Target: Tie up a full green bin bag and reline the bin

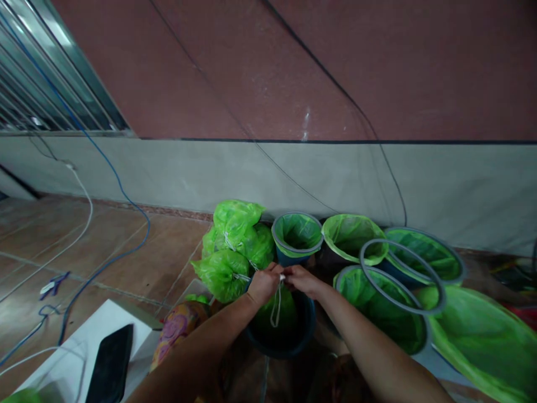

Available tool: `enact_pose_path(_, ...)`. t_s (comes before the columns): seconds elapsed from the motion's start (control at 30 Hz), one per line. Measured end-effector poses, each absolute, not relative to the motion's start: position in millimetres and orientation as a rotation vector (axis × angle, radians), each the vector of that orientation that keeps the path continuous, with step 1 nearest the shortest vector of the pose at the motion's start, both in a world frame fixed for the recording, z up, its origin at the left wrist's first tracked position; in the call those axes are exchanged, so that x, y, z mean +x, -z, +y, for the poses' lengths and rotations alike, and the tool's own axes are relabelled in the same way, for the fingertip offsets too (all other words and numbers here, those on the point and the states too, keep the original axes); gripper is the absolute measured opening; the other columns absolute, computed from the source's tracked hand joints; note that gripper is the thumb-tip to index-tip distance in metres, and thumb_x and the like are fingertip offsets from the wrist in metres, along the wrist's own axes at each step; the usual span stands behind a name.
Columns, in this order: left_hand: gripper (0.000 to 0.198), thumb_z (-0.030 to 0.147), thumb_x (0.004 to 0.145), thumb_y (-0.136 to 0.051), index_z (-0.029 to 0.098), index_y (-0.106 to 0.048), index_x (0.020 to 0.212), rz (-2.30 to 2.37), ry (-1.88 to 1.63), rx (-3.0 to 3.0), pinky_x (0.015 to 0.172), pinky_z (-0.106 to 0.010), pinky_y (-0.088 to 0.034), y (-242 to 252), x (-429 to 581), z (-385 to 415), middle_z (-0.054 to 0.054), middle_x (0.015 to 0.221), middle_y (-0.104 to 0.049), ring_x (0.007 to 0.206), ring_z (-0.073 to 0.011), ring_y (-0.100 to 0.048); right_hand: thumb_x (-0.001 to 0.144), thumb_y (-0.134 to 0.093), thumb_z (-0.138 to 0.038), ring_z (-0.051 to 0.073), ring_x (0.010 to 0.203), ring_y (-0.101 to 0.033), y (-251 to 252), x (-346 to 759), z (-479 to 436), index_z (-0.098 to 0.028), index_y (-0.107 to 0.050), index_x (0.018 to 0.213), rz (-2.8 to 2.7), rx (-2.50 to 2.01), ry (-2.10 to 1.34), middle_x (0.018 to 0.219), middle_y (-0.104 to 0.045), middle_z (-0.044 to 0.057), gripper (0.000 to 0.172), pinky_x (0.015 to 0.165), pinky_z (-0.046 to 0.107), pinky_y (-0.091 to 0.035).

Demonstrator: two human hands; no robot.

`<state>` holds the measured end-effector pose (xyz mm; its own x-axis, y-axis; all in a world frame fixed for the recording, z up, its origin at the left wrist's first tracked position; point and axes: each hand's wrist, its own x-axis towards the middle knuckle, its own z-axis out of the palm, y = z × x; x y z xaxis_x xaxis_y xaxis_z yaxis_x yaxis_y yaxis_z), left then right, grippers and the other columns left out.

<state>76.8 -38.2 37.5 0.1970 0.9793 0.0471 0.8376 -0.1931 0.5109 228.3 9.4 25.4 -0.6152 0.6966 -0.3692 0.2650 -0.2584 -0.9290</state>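
Right now both your forearms reach forward and slant inward from the lower edge of the view, so that your hands meet with the fingertips almost touching. Your left hand [265,284] comes in with its back turned up and the fingers curled to a pinch; your right hand [302,280] mirrors it from the other side, thumb and fingers drawn together. Both are closed on the white drawstring [282,278] at the point where they meet, though you can't tell from here which finger has which strand. A loop of that string hangs down just below your fingertips.

The green bag [285,313] you are working on sits directly under your hands, inside the dark blue bin [282,352], whose near rim curves round between your two forearms. The string lies in front of the bag as you look down on it.

Just to the left of your left hand, tied green bags [222,271] are heaped together, the nearest close to your knuckles. Straight beyond your hands stands a small lined bin [289,259], and more lined bins spread away to the right of your right hand, with a loose grey ring [440,299] resting across them. Well off to the left of your left forearm, a black phone [111,361] lies on a white box [104,322]
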Motion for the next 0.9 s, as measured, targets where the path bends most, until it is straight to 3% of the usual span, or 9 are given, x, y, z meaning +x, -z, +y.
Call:
enact_pose_path(0.1,0.017,0.016,0.087,-0.048,0.02,-0.065,0.087,1.734,-0.645,2.065,0.076,-0.026,-0.047,-35.2,73.4,-37.5,-0.004,0.086,-0.064,0.081,-0.015,-0.061,0.068,-0.048,-0.019,0.01,0.057,-0.045,-29.1,226.7,10.9,-0.016,-0.06,0.071,-1.738,-1.289,-1.806,0.06,-0.051,-0.003,0.012,0.057,0.022,-0.035)
enact_pose_path(0.27,0.016,0.018,0.085,-0.051,0.017,-0.066,0.079,1.763,-0.807,1.99,0.07,-0.024,-0.045,-30.5,72.0,-38.7,-0.004,0.081,-0.066,0.074,-0.0137,-0.061,0.071,-0.047,-0.019,0.012,0.064,-0.047,-37.7,218.9,18.7,-0.017,-0.054,0.059,-1.991,-1.39,-1.262,0.061,-0.053,0.0,0.014,0.06,0.025,-0.03)
enact_pose_path(0.47,0.015,0.021,0.083,-0.055,0.018,-0.066,0.074,1.683,-1.008,1.885,0.069,-0.024,-0.043,-29.1,73.7,-42.2,-0.003,0.075,-0.067,0.072,-0.0139,-0.061,0.07,-0.047,-0.024,0.01,0.056,-0.037,-36.5,225.8,21.6,-0.018,-0.046,0.052,-1.722,-1.351,-1.571,0.055,-0.041,-0.004,0.019,0.053,0.024,-0.026)
enact_pose_path(0.73,0.018,0.023,0.086,-0.054,0.019,-0.068,0.077,1.689,-0.904,2.017,0.075,-0.028,-0.042,-35.4,76.1,-42.0,-0.003,0.077,-0.07,0.073,-0.0153,-0.062,0.072,-0.062,-0.044,0.008,0.05,-0.043,-52.2,234.8,22.3,-0.016,-0.055,0.056,-1.509,-1.309,-1.734,0.053,-0.05,-0.003,0.033,0.05,0.022,-0.033)
enact_pose_path(0.9,0.02,0.023,0.089,-0.05,0.02,-0.069,0.082,1.732,-0.786,2.096,0.079,-0.028,-0.041,-35.4,71.7,-41.6,-0.004,0.082,-0.071,0.078,-0.0159,-0.063,0.073,-0.063,-0.05,0.005,0.039,-0.032,-65.2,245.1,23.9,-0.017,-0.053,0.054,-1.76,-1.428,-1.758,0.047,-0.046,-0.004,0.04,0.039,0.021,-0.023)
